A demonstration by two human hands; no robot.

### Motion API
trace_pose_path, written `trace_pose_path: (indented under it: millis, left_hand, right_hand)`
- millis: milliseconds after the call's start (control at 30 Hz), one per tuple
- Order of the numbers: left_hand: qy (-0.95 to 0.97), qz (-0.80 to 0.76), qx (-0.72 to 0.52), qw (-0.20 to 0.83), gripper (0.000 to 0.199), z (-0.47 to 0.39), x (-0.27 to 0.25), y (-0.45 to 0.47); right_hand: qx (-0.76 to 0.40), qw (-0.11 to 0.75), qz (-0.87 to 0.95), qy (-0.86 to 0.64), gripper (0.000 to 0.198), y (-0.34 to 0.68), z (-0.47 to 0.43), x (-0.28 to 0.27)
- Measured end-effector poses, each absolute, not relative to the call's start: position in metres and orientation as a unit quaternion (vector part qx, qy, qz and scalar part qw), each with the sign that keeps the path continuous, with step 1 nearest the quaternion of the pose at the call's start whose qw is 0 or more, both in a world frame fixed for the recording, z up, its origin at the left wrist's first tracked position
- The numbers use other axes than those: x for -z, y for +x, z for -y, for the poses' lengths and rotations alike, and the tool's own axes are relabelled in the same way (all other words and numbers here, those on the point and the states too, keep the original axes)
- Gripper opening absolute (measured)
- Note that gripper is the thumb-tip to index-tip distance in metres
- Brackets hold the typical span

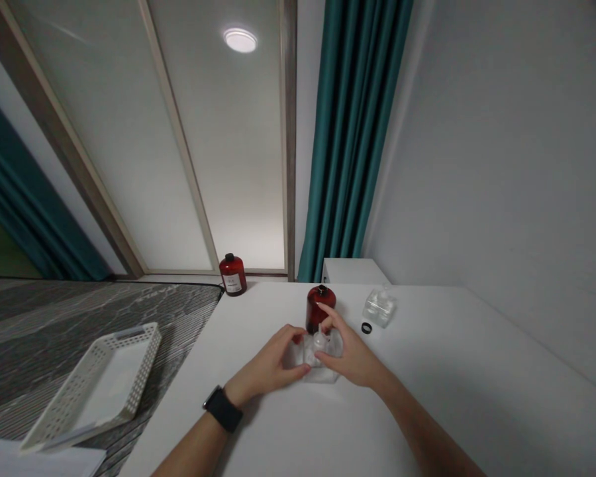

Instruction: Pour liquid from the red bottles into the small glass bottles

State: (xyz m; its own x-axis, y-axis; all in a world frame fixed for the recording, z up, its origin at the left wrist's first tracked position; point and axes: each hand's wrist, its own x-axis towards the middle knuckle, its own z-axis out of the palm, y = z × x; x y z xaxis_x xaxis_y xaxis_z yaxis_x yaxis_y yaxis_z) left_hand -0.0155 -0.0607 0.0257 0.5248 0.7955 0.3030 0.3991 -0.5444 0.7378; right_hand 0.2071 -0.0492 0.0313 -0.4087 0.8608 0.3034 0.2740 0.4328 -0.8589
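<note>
On the white table, my left hand curls around the side of a clear, squarish plastic container. My right hand has its thumb and fingers closed about a small whitish nozzle-like top at the container's upper end. Just beyond my fingers stands a dark red bottle with a black neck, partly covered by my right hand. A black ring lies to the right of my right hand. Fingers hide much of the clear container, so its exact kind is unclear.
Another clear plastic item lies at the back right. A labelled red bottle with a black cap stands at the far left corner. Left of the table is a white perforated basket. Behind are a small white cabinet and a teal curtain.
</note>
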Motion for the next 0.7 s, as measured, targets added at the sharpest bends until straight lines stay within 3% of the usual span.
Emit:
trace_pose_path:
  millis: [467,700]
  left_hand:
    - [0.818,-0.368,-0.321,0.304,0.047,0.0613,-0.0252,-0.0162]
    - [0.817,-0.371,-0.317,0.308,0.046,0.0622,-0.0269,-0.0162]
  right_hand:
    - [-0.424,0.381,0.743,-0.351,0.092,0.2078,0.0486,-0.0323]
    - [-0.400,0.362,0.760,-0.362,0.077,0.2133,0.0480,-0.0368]
